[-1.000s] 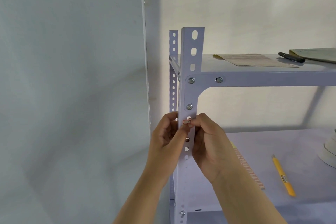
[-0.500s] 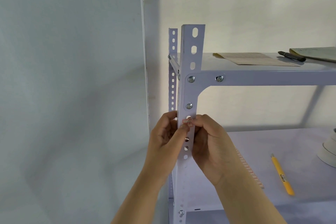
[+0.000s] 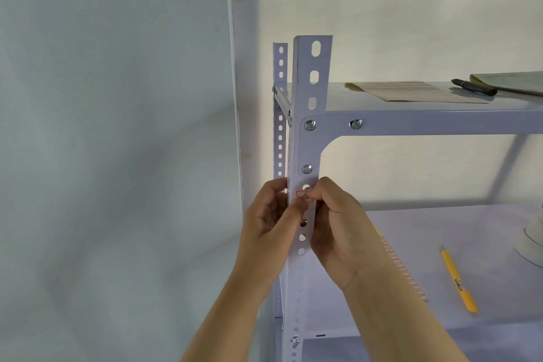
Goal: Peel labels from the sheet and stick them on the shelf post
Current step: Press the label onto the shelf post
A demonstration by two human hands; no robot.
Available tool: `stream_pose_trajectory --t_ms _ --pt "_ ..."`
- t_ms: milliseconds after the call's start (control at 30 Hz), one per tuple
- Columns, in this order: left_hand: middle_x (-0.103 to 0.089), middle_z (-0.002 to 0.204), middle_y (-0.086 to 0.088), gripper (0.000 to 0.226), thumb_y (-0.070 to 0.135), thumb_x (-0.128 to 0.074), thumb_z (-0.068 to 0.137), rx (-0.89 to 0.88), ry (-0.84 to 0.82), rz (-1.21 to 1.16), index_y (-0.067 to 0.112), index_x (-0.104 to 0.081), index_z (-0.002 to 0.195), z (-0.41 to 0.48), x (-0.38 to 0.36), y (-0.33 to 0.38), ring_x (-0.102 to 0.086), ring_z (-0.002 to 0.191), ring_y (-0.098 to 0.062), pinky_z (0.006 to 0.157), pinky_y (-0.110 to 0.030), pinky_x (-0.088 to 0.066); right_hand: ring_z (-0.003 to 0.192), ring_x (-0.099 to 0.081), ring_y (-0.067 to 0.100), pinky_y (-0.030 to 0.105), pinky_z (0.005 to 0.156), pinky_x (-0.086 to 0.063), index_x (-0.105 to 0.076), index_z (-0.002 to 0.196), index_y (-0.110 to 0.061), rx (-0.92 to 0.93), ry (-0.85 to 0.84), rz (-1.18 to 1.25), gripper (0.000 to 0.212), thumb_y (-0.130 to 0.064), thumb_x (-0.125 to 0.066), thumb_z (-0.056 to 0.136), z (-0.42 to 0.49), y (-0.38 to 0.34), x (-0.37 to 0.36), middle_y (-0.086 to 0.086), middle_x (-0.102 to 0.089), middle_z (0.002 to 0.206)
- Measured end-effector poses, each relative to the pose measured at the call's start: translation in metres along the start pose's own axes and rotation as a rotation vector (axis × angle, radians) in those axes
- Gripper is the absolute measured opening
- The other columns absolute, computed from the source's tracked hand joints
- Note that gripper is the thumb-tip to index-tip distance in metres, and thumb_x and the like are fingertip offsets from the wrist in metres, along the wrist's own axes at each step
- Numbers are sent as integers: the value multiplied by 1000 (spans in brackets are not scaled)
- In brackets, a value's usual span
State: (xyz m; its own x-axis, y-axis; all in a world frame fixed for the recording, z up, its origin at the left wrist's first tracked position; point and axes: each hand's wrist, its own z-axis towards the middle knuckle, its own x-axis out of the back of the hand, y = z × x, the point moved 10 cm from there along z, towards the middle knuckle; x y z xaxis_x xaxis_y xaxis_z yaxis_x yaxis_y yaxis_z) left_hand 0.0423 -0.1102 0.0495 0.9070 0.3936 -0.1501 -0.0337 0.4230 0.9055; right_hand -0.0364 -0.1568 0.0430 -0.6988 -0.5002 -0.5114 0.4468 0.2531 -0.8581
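A white perforated shelf post (image 3: 311, 138) rises in the middle of the view. Both hands meet on it just below its lower screw. A small red-bordered label (image 3: 301, 194) lies on the post's face, with a second bit of red border just under it. My left hand (image 3: 271, 216) wraps the post's left edge, thumb pressing beside the label. My right hand (image 3: 338, 220) curls against the right edge, fingertips on the label. A label sheet (image 3: 405, 272) with red-edged rows lies on the lower shelf, partly hidden behind my right forearm.
On the lower shelf (image 3: 476, 226) lie a yellow utility knife (image 3: 458, 282) and white tape rolls (image 3: 533, 239) at the right edge. The upper shelf holds a brown paper sheet (image 3: 417, 92), a black marker (image 3: 474, 87) and a notebook (image 3: 511, 82). A bare wall fills the left.
Both hands stay pressed on the label at the same spot on the post. The view has shifted only slightly.
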Motion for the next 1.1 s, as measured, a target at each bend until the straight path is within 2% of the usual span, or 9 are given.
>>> stream_pose_trajectory --t_ms 167,267,300,467,567,633,767,900,1100 --pt "-73 96 -15 17 12 -60 96 -12 -7 21 22 -70 107 1 1 -1 -68 84 -27 79 -37 -56 90 -64 33 46 84 -50 -62 102 12 24 -1 3 33 -10 -53 78 -1 -1 3 21 -68 96" --pt "-78 94 -4 17 11 -62 96 3 -13 3 19 -69 108 1 1 -3 -72 81 -15 73 -24 -59 81 -63 31 39 74 -51 -62 78 3 99 10 -87 12 -1 -56 88 -7 -9 9 21 -71 92" --pt "-78 96 -6 17 15 -63 93 6 -8 5 19 -69 108 1 1 -3 -72 82 -18 74 -26 -60 78 -65 30 35 70 -52 -63 72 -4 149 27 -149 19 2 -56 88 -10 -15 12 22 -72 91" --pt "-75 100 -15 22 22 -60 88 -8 3 -2 19 -69 108 1 2 -4 -69 86 -22 85 -46 -58 67 -71 16 23 65 -56 -72 80 -19 554 207 -670 17 -3 -70 83 -31 -55 16 -3 -76 75" --pt "-73 102 -16 24 22 -60 89 -16 -11 -17 21 -70 111 1 0 -3 -67 87 -21 87 -47 -56 64 -65 9 12 59 -49 -70 85 -20 900 336 -987 15 -9 -77 80 -55 -74 5 -12 -73 74" --pt "-72 102 -19 26 21 -60 89 -15 -20 -30 21 -70 113 1 0 -3 -65 84 -22 85 -47 -56 59 -60 7 11 56 -46 -75 86 -16 1100 356 -1140 9 -8 -75 82 -67 -76 -7 -7 -74 78" --pt "-70 104 -26 28 22 -60 90 0 -46 -67 20 -70 116 1 -1 -4 -63 86 -27 87 -52 -54 56 -64 16 24 51 -50 -78 84 -7 1303 408 -1266 6 -9 -72 84 -75 -74 -14 4 -75 78" --pt "-69 105 -28 28 22 -62 90 11 -62 -84 21 -71 116 2 -1 -4 -63 87 -27 87 -49 -54 53 -62 22 33 44 -50 -75 78 -3 1363 400 -1323 10 -6 -69 86 -73 -70 -18 9 -70 74" --pt "-72 109 -23 26 13 -61 95 47 -107 -84 21 -71 118 4 2 -7 -68 93 -21 91 -41 -54 47 -53 25 33 37 -45 -64 80 -2 1241 317 -1367 16 -15 -59 87 -56 -67 -20 9 -63 78"
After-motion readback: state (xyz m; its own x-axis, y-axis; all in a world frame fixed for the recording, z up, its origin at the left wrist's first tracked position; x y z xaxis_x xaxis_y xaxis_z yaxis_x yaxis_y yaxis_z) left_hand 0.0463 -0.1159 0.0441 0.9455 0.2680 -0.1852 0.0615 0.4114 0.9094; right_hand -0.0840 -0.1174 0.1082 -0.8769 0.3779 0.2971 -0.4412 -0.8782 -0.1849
